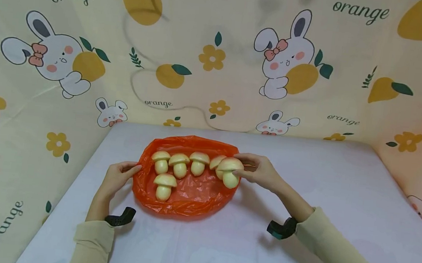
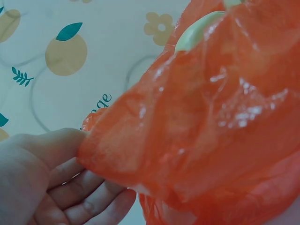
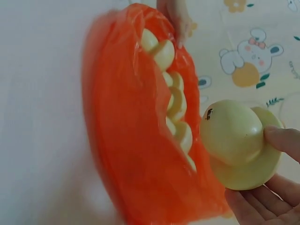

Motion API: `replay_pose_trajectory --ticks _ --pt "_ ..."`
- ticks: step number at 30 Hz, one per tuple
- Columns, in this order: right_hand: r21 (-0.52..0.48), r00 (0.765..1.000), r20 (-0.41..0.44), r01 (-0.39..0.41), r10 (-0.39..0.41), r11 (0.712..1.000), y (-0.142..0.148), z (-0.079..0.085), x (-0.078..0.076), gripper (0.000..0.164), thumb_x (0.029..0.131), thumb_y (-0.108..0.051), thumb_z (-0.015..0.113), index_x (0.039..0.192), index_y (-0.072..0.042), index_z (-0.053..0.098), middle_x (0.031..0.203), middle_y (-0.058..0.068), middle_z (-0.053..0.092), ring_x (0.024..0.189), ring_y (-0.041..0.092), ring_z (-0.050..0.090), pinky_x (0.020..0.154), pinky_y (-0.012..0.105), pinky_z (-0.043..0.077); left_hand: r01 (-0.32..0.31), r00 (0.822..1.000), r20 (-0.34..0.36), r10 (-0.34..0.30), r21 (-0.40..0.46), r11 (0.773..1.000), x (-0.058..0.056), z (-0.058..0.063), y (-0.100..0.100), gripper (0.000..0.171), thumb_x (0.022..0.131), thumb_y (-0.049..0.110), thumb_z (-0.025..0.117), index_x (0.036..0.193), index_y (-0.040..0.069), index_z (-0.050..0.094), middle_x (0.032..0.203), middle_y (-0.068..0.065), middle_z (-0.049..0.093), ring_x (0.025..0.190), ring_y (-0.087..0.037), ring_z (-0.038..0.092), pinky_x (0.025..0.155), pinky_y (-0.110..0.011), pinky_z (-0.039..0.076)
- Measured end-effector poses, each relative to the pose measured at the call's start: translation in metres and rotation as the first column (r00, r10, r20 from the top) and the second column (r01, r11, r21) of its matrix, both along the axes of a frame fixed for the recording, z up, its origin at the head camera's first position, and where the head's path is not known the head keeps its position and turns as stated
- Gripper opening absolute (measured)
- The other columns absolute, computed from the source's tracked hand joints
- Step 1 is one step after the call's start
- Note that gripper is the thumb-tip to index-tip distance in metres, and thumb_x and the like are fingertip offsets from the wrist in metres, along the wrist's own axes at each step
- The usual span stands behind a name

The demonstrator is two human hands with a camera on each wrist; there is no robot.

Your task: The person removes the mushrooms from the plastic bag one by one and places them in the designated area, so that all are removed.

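An orange-red plastic bag [image 1: 192,196] lies on the table with its mouth spread wide and its rim rolled outward. My left hand [image 1: 119,177] pinches the bag's left edge; in the left wrist view the thumb [image 2: 61,143] meets the thin plastic. At the bag's right side my right hand [image 1: 262,171] holds a pale yellow toy mushroom [image 1: 231,168] by its cap, stem pointing down, over the rim. Another mushroom [image 1: 216,163] is partly hidden behind it. Several more stand inside, most in a row at the back, and one mushroom [image 1: 164,186] sits nearer the front left.
The white table [image 1: 198,254] reaches back to a printed cloth wall [image 1: 214,29] with rabbits and oranges. Cloth walls also flank both sides. Each wrist carries a black camera mount, one at the left wrist [image 1: 121,216] and one at the right wrist [image 1: 282,228].
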State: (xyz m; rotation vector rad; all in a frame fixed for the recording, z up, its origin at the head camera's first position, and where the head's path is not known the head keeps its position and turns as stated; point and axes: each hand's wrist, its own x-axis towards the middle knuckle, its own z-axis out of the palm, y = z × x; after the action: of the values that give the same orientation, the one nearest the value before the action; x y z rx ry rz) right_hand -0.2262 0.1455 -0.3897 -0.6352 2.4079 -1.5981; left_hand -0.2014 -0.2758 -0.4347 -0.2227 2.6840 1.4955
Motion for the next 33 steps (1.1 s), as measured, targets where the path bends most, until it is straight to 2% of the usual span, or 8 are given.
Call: replay_pose_trajectory --ticks 6,13,17,20,27,33 --pt "-0.011 0.999 0.018 0.050 -0.050 0.999 0.020 0.000 -0.004 0.048 0.084 -0.010 0.073 0.128 0.003 0.057 0.128 0.025 0.062 0.104 0.009 0.067 0.086 0.021 0.056 0.001 1.000 -0.001 -0.001 -0.003 1.000 0.001 0.001 0.000 0.049 0.096 0.036 0.058 0.126 -0.003 0.060 0.124 -0.023 0.065 0.086 0.003 0.060 0.085 -0.020 0.056" --pt "0.046 0.993 0.027 0.116 -0.117 0.992 0.040 0.002 -0.011 0.050 0.086 -0.017 0.072 0.131 -0.001 0.057 0.132 0.021 0.061 0.112 0.021 0.067 0.087 0.021 0.056 0.009 1.000 -0.008 -0.009 0.003 1.000 0.001 0.000 0.000 0.049 0.096 0.035 0.058 0.126 -0.003 0.060 0.124 -0.023 0.065 0.083 0.005 0.058 0.079 -0.011 0.052" --pt "0.046 0.992 0.014 0.127 -0.128 0.991 0.047 0.000 -0.015 0.050 0.086 -0.016 0.072 0.130 0.000 0.057 0.131 0.023 0.061 0.102 -0.001 0.064 0.087 0.016 0.054 0.008 1.000 -0.012 -0.008 -0.001 1.000 0.001 0.000 0.000 0.049 0.095 0.035 0.059 0.126 -0.003 0.060 0.124 -0.023 0.065 0.083 0.005 0.058 0.079 -0.012 0.052" --pt "0.042 0.991 0.005 0.135 -0.136 0.990 0.053 -0.001 -0.017 0.049 0.086 -0.015 0.072 0.130 0.001 0.057 0.131 0.024 0.060 0.096 -0.012 0.059 0.086 0.013 0.053 0.005 1.000 -0.013 -0.005 -0.004 1.000 0.002 0.000 0.000 0.049 0.095 0.036 0.059 0.126 -0.003 0.060 0.124 -0.023 0.065 0.085 0.004 0.059 0.078 -0.011 0.052" --pt "0.049 0.987 0.012 0.160 -0.161 0.986 0.068 -0.002 -0.019 0.051 0.086 -0.018 0.072 0.132 0.000 0.056 0.133 0.025 0.058 0.095 -0.014 0.060 0.084 0.011 0.052 -0.001 1.000 -0.003 0.001 -0.009 1.000 0.001 -0.001 0.000 0.048 0.096 0.036 0.057 0.126 -0.001 0.060 0.126 -0.023 0.064 0.089 0.000 0.060 0.079 -0.010 0.052" --pt "0.093 0.984 0.000 0.176 -0.177 0.980 0.080 -0.002 -0.022 0.054 0.087 -0.021 0.071 0.134 -0.001 0.054 0.136 0.024 0.057 0.095 -0.017 0.057 0.083 0.009 0.051 -0.004 1.000 0.010 0.004 -0.017 1.000 0.001 -0.002 0.001 0.049 0.096 0.037 0.056 0.127 -0.001 0.060 0.127 -0.023 0.063 0.094 -0.007 0.062 0.084 -0.017 0.055"
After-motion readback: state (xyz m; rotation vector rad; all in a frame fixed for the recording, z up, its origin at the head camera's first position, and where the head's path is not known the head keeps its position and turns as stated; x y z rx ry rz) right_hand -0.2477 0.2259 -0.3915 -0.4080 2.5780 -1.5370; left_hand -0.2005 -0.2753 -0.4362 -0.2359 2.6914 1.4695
